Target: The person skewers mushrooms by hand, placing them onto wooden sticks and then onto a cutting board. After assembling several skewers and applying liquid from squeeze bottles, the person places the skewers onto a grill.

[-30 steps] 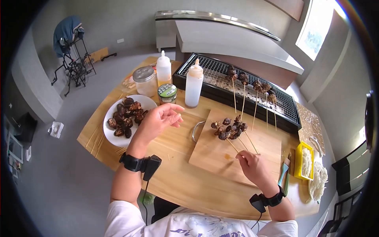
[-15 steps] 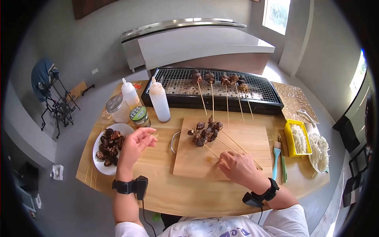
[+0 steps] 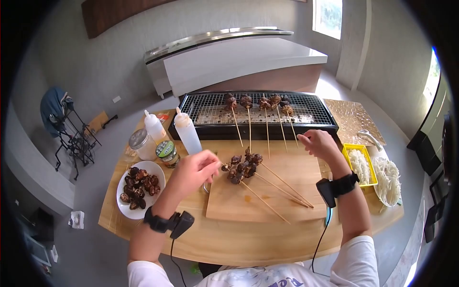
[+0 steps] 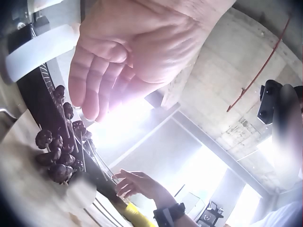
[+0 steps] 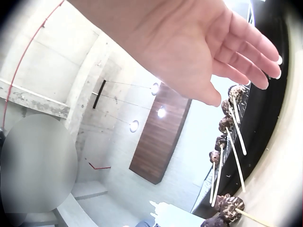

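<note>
Three skewers of dark mushrooms (image 3: 244, 168) lie bunched on the wooden cutting board (image 3: 229, 210), sticks pointing to the lower right. My left hand (image 3: 193, 168) hovers left of their mushroom ends, fingers loosely bent; its palm (image 4: 142, 52) shows nothing held in the left wrist view. Over the board's far right corner is my right hand (image 3: 321, 143), close to the stick ends of the skewers on the grill (image 3: 205, 115). In the right wrist view its fingers (image 5: 251, 52) are extended and hold nothing. Several mushroom skewers (image 3: 265, 103) rest across the grill's mesh.
At the left stand a plate of loose mushrooms (image 3: 138, 186), a lidded jar (image 3: 141, 143), a green-topped jar (image 3: 167, 153) and two squeeze bottles (image 3: 188, 131). On the right are a yellow basket (image 3: 351, 148) of white enoki, more enoki (image 3: 386, 179) and a textured board (image 3: 354, 115).
My right hand has let go of a skewer on the board and moved up and right towards the grill. My left hand has moved right, nearer the bunched skewers.
</note>
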Demonstrator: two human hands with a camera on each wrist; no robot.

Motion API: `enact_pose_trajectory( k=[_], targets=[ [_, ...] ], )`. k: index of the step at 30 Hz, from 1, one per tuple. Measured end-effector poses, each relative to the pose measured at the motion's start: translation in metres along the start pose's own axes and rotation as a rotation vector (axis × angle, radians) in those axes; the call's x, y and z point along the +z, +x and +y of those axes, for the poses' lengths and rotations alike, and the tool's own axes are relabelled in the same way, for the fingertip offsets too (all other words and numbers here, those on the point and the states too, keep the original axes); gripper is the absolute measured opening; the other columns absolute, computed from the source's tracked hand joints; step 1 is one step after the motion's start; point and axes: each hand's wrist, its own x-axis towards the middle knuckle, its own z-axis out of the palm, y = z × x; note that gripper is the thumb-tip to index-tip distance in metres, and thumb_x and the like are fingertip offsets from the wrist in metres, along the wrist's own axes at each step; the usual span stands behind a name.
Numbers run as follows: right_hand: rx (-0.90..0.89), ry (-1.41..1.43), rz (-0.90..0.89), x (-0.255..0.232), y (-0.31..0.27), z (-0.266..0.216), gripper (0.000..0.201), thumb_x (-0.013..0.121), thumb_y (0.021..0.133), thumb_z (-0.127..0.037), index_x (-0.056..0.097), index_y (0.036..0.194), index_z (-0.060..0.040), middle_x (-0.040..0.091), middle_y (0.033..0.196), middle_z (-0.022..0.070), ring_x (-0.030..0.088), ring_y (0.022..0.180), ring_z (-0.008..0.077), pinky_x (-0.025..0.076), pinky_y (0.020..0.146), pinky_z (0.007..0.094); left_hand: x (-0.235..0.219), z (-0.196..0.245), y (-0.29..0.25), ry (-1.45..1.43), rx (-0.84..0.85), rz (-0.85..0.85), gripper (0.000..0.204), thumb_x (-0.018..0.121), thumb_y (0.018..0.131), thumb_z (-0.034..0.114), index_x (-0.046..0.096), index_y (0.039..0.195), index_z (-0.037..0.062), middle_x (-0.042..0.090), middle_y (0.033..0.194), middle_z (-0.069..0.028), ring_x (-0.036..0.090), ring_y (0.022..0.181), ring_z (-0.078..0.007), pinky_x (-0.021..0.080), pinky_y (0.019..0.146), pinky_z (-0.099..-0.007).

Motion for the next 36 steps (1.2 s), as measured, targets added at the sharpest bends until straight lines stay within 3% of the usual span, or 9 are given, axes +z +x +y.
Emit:
enact_pose_trajectory(
  k=[2,6,9,13,16,21,26,32,36],
  targets=[
    [0.002,-0.035,-0.055,0.008,0.008,-0.010,0.043,0.053,0.083,-0.043,0.063,0.088,-0.0011,0.064,0.067,0.0093,0.063,0.056,0.0159,0.051,0.053,0.0275,0.015,0.002,0.032,0.307,0.013,0.078,0.021,0.058,0.083,0.023,0.060,0.081,0.0023,0.063,0.067,-0.0081,0.062,0.061,-0.0180,0.048,0.060,-0.0281],
    [0.194,0.392,-0.264,0.020,0.025,-0.018,0.045,0.049,0.085,-0.041,0.062,0.089,0.0016,0.065,0.073,0.0138,0.064,0.061,0.0182,0.054,0.053,0.0296,0.035,-0.024,0.096,0.570,0.160,0.168,0.027,0.057,0.083,0.030,0.061,0.079,0.0033,0.060,0.060,-0.0044,0.058,0.051,-0.0117,0.046,0.051,-0.0252],
    [0.254,0.862,-0.318,0.041,0.039,-0.004,0.037,0.052,0.086,-0.035,0.056,0.095,0.0010,0.064,0.075,0.0146,0.064,0.060,0.0186,0.055,0.054,0.0299,0.046,-0.028,0.119,0.679,-0.085,0.085,0.036,0.060,0.078,0.040,0.063,0.076,0.0040,0.061,0.058,-0.0052,0.059,0.048,-0.0151,0.047,0.049,-0.0281],
    [0.257,1.107,-0.400,0.061,0.049,-0.011,0.035,0.049,0.088,-0.026,0.053,0.102,0.0054,0.064,0.087,0.0194,0.064,0.068,0.0251,0.056,0.061,0.0341,0.047,-0.033,0.138,0.130,-0.334,-0.100,0.031,0.065,0.078,0.036,0.061,0.074,0.0057,0.046,0.052,0.0006,0.035,0.037,-0.0065,0.025,0.034,-0.0224],
    [0.274,1.339,-0.455,0.077,0.060,-0.019,0.034,0.047,0.087,-0.019,0.048,0.108,0.0082,0.060,0.093,0.0240,0.062,0.080,0.0334,0.054,0.068,0.0412,0.045,-0.027,0.145,-0.049,-0.388,-0.181,0.025,0.068,0.076,0.030,0.060,0.073,0.0071,0.044,0.053,0.0036,0.032,0.038,-0.0044,0.022,0.035,-0.0200],
    [0.298,1.596,-0.561,0.088,0.070,-0.034,0.032,0.044,0.088,-0.016,0.045,0.111,0.0077,0.057,0.102,0.0254,0.060,0.087,0.0345,0.051,0.075,0.0438,0.055,-0.032,0.153,-0.239,-0.408,-0.172,0.013,0.068,0.076,0.014,0.058,0.074,0.0071,0.046,0.055,0.0032,0.036,0.039,-0.0055,0.025,0.035,-0.0197],
    [0.215,1.732,-0.657,0.095,0.071,-0.044,0.028,0.036,0.091,-0.016,0.047,0.106,0.0052,0.057,0.099,0.0186,0.058,0.090,0.0285,0.046,0.084,0.0419,0.061,-0.033,0.149,-0.342,-0.423,-0.273,0.013,0.066,0.077,0.013,0.056,0.072,0.0074,0.047,0.054,0.0022,0.039,0.040,-0.0064,0.027,0.035,-0.0202],
    [0.180,1.835,-0.693,0.096,0.067,-0.050,0.027,0.034,0.092,-0.016,0.047,0.108,0.0025,0.058,0.100,0.0151,0.057,0.092,0.0263,0.044,0.088,0.0397,0.066,-0.028,0.142,-0.336,-0.310,-0.322,0.013,0.062,0.081,0.016,0.056,0.074,0.0063,0.049,0.055,0.0015,0.043,0.040,-0.0070,0.031,0.034,-0.0200],
    [0.181,1.835,-0.698,0.092,0.066,-0.052,0.027,0.035,0.093,-0.015,0.048,0.107,0.0026,0.058,0.099,0.0145,0.058,0.093,0.0266,0.045,0.088,0.0403,0.053,-0.023,0.139,-0.185,-0.336,-0.220,0.026,0.059,0.084,0.031,0.055,0.077,0.0059,0.048,0.055,0.0012,0.045,0.040,-0.0077,0.032,0.035,-0.0205]
  ],
)
